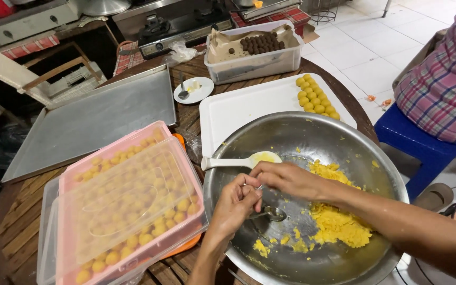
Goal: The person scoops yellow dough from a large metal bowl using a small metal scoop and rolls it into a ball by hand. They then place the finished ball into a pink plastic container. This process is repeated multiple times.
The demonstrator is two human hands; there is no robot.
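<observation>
Both my hands meet over a big steel bowl (365,158) that holds crumbly yellow dough (339,224). My left hand (233,206) pinches the handle of a small metal spoon (274,213) whose tip rests on the bowl's bottom. My right hand (286,179) has its fingers pressed against the left hand's fingertips, seemingly on a bit of dough that I cannot see. A white plastic spoon (238,161) with dough on it leans on the bowl's left rim.
A white tray (238,108) behind the bowl carries two rows of yellow balls (316,97). Pink-lidded boxes (127,206) full of yellow balls sit left. A metal baking tray (91,121), a small saucer (193,89), a tub of brown balls (254,50). A person in plaid (444,79) sits right.
</observation>
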